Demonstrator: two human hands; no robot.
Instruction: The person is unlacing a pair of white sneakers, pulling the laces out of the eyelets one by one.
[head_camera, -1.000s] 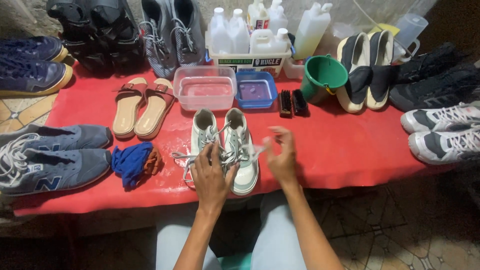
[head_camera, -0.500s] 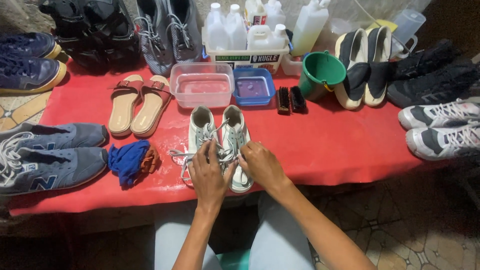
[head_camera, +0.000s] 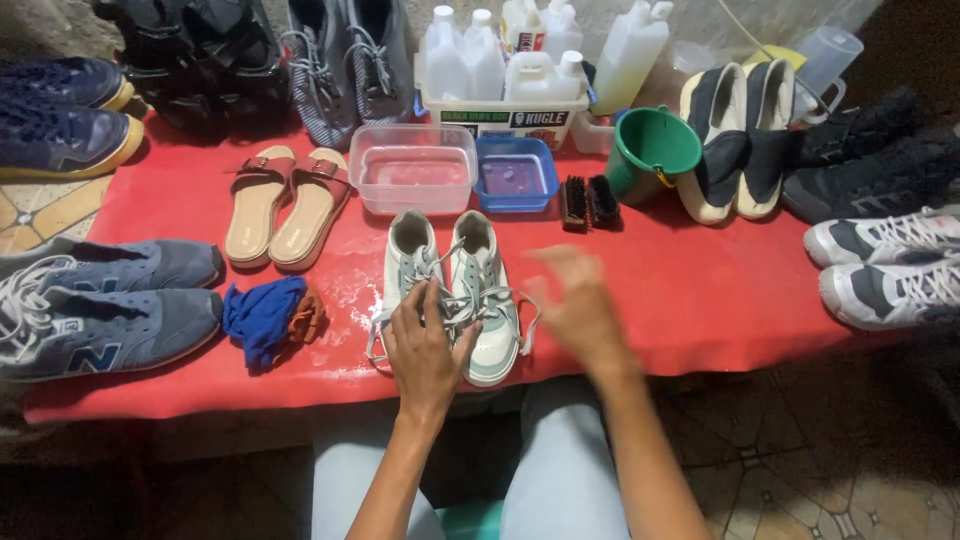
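Pinching laces (head_camera: 452, 300) with left hand (head_camera: 425, 350) over pale sneakers (head_camera: 455, 290), right hand (head_camera: 580, 305) blurring just beside, fingers spread, empty. Seemingly unlacing; next calling for pulling lace free through the eyelets beyond the grip.

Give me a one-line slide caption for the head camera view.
Left hand grips the laces of pale green sneakers on a red table; blurred right hand hovers beside them.

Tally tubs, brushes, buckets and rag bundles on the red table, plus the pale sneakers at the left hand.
Plastic tubs: 2
Brushes: 2
Green bucket: 1
Rag bundle: 1
Pale sneakers: 2
Total: 8
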